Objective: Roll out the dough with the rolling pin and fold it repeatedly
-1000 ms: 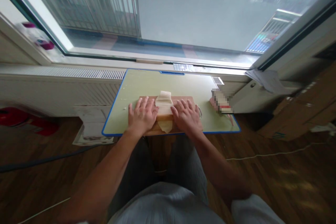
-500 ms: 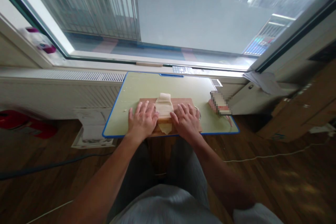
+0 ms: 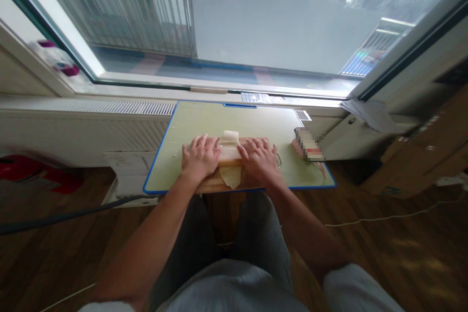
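Observation:
My left hand (image 3: 201, 156) and my right hand (image 3: 260, 156) lie palm down on the two ends of a wooden rolling pin (image 3: 231, 156), fingers stretched forward over it. Between the hands the middle of the pin shows; its ends are hidden under them. A pale strip of dough (image 3: 230, 176) runs beneath the pin, with a pointed end toward me and a flap beyond it. Underneath is a wooden board (image 3: 212, 185), which has a metal ring handle (image 3: 279, 160) at the right.
A pale green cutting mat (image 3: 201, 117) with a blue rim carries the board. At its right lies a partly blurred-out object (image 3: 310, 145). Beyond are a radiator (image 3: 127, 106) and a window. Cardboard boxes (image 3: 417, 156) stand right; a red object (image 3: 36, 173) lies left.
Both hands have pushed the rolling pin forward, away from me. It now covers more of the dough's far part, and more of the near end shows.

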`<state>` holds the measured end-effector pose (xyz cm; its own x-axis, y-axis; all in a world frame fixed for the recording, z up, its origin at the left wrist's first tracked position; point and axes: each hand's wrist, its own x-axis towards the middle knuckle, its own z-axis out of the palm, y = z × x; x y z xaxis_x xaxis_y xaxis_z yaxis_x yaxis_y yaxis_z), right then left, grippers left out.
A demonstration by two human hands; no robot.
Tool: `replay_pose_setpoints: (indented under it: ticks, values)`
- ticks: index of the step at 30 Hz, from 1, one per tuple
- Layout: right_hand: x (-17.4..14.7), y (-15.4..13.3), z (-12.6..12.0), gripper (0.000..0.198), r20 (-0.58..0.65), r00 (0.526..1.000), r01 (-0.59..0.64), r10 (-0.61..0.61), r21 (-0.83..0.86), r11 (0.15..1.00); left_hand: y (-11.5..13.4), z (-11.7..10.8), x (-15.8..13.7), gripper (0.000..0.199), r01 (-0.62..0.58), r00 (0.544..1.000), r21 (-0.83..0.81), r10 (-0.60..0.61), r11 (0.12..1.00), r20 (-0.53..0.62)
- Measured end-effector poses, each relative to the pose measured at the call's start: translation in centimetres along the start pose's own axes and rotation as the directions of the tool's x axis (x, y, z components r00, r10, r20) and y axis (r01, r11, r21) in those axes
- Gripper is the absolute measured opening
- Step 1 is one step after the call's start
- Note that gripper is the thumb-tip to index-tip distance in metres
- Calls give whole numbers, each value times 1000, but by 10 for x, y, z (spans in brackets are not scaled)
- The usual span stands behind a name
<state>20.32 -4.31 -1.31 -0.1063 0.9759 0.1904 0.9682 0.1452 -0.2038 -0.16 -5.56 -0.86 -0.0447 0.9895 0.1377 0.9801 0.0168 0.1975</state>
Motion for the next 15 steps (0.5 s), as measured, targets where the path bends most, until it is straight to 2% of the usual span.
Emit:
replay_pose_setpoints:
  ticks: [5, 8, 11, 15]
  values:
    - [40, 0, 1, 70, 87, 996, -39, 37, 22, 999, -4, 0, 33, 62, 49, 995, -14, -47, 999, 84]
    - [54, -1, 3, 71, 99, 994, -52, 49, 31, 998, -5, 1, 44, 62, 75, 992, -22, -73, 997, 100]
    - [56, -1, 3, 70, 98, 994, -57, 54, 32, 998, -5, 1, 47, 61, 78, 992, -20, -75, 997, 100]
    - [43, -1, 2, 68, 77, 997, -29, 27, 13, 1000, -4, 1, 37, 62, 64, 993, -21, -62, 998, 105]
